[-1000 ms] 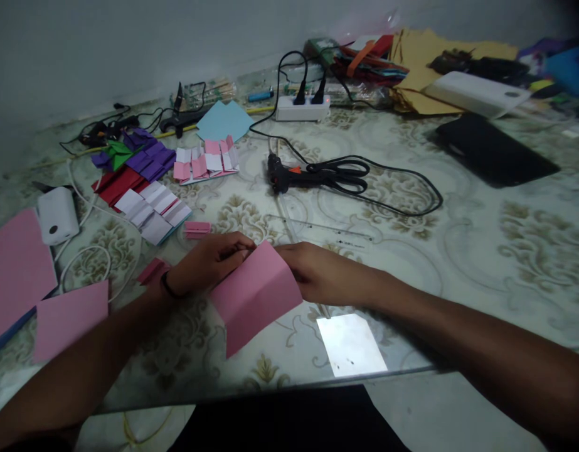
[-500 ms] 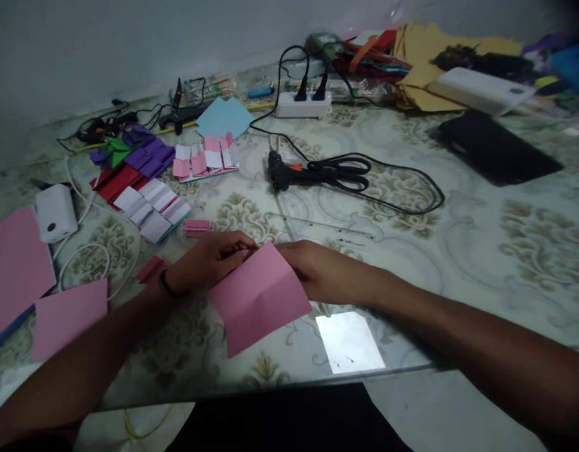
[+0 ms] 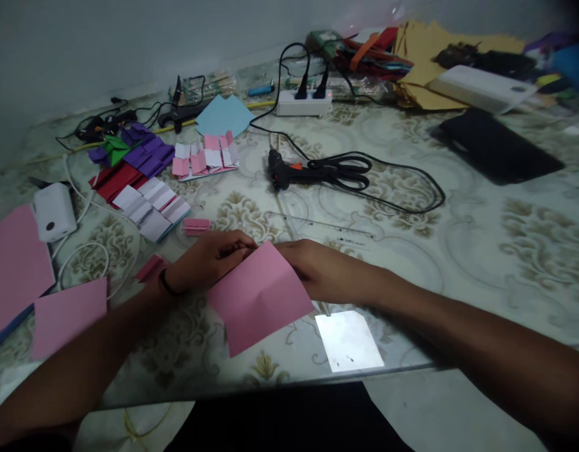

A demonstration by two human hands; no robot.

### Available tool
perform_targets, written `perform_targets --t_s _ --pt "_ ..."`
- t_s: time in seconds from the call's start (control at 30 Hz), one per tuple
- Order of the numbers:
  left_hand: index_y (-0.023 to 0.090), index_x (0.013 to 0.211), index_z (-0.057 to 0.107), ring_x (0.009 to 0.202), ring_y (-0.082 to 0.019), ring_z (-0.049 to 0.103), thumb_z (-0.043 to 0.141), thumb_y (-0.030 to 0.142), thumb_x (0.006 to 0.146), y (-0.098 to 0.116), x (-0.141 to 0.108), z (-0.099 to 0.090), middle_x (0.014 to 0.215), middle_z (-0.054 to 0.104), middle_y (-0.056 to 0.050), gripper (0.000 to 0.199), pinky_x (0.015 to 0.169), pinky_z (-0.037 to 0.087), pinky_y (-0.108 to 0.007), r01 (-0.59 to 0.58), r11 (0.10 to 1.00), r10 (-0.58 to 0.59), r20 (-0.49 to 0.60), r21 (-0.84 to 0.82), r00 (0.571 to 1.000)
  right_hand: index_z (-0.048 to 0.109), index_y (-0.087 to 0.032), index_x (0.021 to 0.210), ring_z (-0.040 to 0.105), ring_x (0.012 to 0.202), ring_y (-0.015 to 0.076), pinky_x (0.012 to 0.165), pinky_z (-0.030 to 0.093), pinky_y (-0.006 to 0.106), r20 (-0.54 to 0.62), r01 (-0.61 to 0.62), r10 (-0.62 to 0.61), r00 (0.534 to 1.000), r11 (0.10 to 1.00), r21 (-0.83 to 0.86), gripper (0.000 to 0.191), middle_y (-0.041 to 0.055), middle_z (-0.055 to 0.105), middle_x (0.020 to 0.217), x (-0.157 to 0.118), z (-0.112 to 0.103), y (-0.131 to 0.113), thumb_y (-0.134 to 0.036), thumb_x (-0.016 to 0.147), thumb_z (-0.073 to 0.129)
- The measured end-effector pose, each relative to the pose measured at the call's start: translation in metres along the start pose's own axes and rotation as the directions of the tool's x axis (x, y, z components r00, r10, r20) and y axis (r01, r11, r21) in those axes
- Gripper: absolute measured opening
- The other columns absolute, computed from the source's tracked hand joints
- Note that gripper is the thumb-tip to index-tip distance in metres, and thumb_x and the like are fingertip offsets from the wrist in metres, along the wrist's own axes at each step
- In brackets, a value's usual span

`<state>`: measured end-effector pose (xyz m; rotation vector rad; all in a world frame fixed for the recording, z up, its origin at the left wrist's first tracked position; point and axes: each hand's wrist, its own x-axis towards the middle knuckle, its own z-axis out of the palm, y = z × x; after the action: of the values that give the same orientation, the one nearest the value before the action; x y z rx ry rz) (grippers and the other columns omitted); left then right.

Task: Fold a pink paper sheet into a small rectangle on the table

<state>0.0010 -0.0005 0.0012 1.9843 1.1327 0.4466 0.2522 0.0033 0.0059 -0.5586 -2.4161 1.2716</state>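
A pink sheet of paper (image 3: 258,298) with a faint crease is held up by its far edge, its near part standing off the table. My left hand (image 3: 218,257) is closed on the upper left of the sheet, fingers curled. My right hand (image 3: 312,267) grips the far right edge, and its fingertips are hidden behind the paper. Close to my left hand lie a small folded pink strip (image 3: 197,226) and a darker pink folded piece (image 3: 151,269) beside the wrist. Folded white-and-pink paper pieces (image 3: 152,209) rest farther left.
A glue gun (image 3: 282,171) with a coiled black cable lies beyond my hands. Behind it stands a white power strip (image 3: 304,103). Pink sheets (image 3: 16,270) and a white device (image 3: 54,212) with a cord are at left, a black flat object (image 3: 499,147) at right.
Both hands keep their places on the pink sheet. Its near edge has shifted very slightly; nothing else has visibly moved.
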Motion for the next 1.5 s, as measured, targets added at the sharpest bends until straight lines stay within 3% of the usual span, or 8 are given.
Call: perform_targets --t_s 0.7,1.5 --pt "0.018 0.109 0.074 0.09 -0.017 0.071 0.055 0.025 0.099 0.0017 0.0002 0.0 0.102 0.078 -0.003 0.023 0.077 0.053 -0.026 -0.02 0.999 0.02 -0.011 -0.03 1.0 0.069 -0.017 0.1 0.065 0.084 0.0151 0.075 0.047 0.025 -0.001 0.01 -0.01 1.0 1.0 0.007 0.012 0.0039 0.07 0.094 -0.0001 0.0006 0.001 -0.012 0.094 0.059" --pt "0.021 0.11 0.076 0.086 -0.017 0.069 0.056 0.037 0.101 -0.0002 -0.0007 0.0002 0.102 0.077 -0.003 0.027 0.07 0.051 -0.025 0.017 1.0 -0.017 0.009 -0.013 1.0 0.068 -0.014 0.095 0.064 0.079 0.0145 0.072 0.045 0.023 -0.004 -0.001 0.001 1.0 1.0 0.004 0.011 0.005 0.07 0.092 -0.0019 -0.0003 0.0016 -0.013 0.093 0.058"
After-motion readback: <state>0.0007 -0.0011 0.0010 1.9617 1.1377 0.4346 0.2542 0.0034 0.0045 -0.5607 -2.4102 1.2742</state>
